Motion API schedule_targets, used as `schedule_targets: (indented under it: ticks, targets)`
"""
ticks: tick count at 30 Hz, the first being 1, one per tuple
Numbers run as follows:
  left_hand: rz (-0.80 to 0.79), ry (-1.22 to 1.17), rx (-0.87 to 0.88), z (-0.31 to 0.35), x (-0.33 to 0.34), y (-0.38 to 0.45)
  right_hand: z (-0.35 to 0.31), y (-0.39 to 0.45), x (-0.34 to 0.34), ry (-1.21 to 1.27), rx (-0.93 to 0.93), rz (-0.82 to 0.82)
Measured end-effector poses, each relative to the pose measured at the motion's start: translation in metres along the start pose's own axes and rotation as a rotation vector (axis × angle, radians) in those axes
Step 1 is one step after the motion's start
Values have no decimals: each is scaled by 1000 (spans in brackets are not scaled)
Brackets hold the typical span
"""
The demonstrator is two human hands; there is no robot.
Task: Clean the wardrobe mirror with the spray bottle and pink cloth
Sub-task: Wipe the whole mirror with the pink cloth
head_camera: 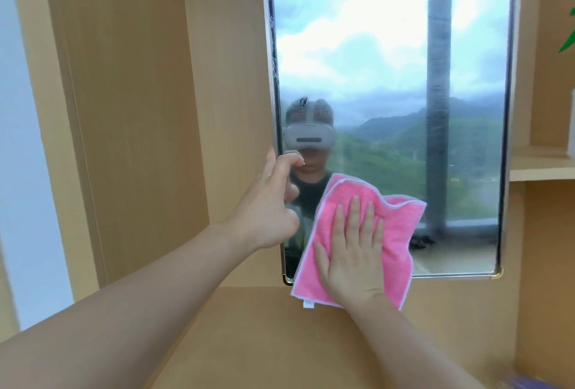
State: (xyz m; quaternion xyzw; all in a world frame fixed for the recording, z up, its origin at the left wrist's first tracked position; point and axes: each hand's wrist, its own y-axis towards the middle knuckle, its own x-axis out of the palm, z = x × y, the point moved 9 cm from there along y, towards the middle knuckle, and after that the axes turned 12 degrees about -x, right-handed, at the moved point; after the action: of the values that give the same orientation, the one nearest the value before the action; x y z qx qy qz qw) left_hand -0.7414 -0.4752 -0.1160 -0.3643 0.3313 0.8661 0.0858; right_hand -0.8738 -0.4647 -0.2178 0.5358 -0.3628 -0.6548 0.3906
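The wardrobe mirror [389,77] is a tall framed panel set in light wood, and it reflects a window, sky and hills. My right hand [351,251] lies flat, fingers spread, and presses the pink cloth [401,233] against the mirror's lower left part. The cloth hangs past the mirror's bottom edge. My left hand [267,205] grips the mirror's left edge, thumb on the wood side and fingers curled onto the glass. The spray bottle is not clearly in view.
Light wooden wardrobe panels [140,108] surround the mirror. A wooden shelf [541,167] sits to the right, with a green leaf [567,37] above it. A blurred purple object [541,384] shows at the bottom right corner. A white wall [18,170] runs down the left.
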Motion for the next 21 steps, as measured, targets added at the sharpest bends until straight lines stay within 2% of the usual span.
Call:
schedule_targets:
  ticks: [3, 7, 15, 21]
  targets:
    - [16, -13, 21, 3, -4, -2, -9, 0, 2, -5, -42, 21]
    - [17, -53, 31, 4, -4, -3, 15, -7, -4, -14, -131, -4]
    - [18, -40, 38, 6, -4, -5, 161, -33, -44, -34, 304, 14]
    - [53, -38, -23, 12, -19, -2, 180, -20, -58, -24, 339, 28]
